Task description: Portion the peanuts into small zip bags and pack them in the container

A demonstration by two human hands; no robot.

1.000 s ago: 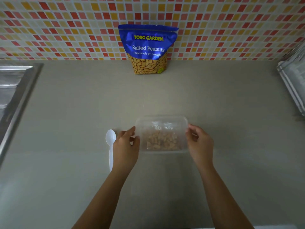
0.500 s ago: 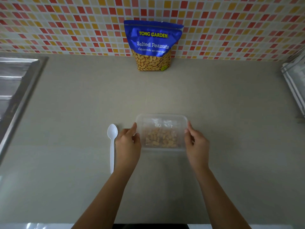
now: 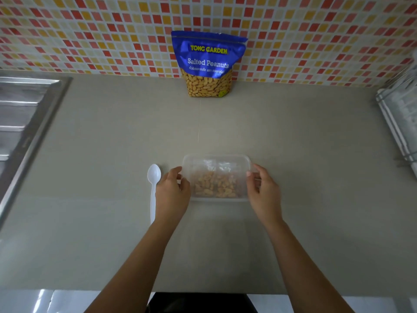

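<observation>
At the near edge, two bare forearms reach forward over the smooth grey-beige desk (image 3: 293, 136). The left hand (image 3: 172, 192) and the right hand (image 3: 264, 193) are apart, one at each short end of a clear rectangular plastic container (image 3: 216, 160) that sits on the desk between them. The left hand's thumb lies by the container's far left corner and its curled fingers touch the left wall. The right hand's thumb tip rests on the right rim, with its fingers curled round that end. Each hand is therefore closed on its own end of the container.

Inside, seen through the hazy plastic, lie small clear zip bags of tan peanuts (image 3: 214, 188), filling mostly the near half. How many bags there are is hard to tell.

Just left of the left hand lies a white plastic spoon (image 3: 153, 197), its bowl pointing away and its handle running back toward the person, partly hidden by the wrist.

Farther off, well apart from the container, a blue foil pouch marked "Salted Peanuts" (image 3: 208, 64) stands upright against the wall of small red, orange and cream mosaic tiles (image 3: 90, 30). A stainless steel sink (image 3: 24, 114) is set into the desk at the left edge. A wire and glass rack (image 3: 401, 109) shows at the right edge.
</observation>
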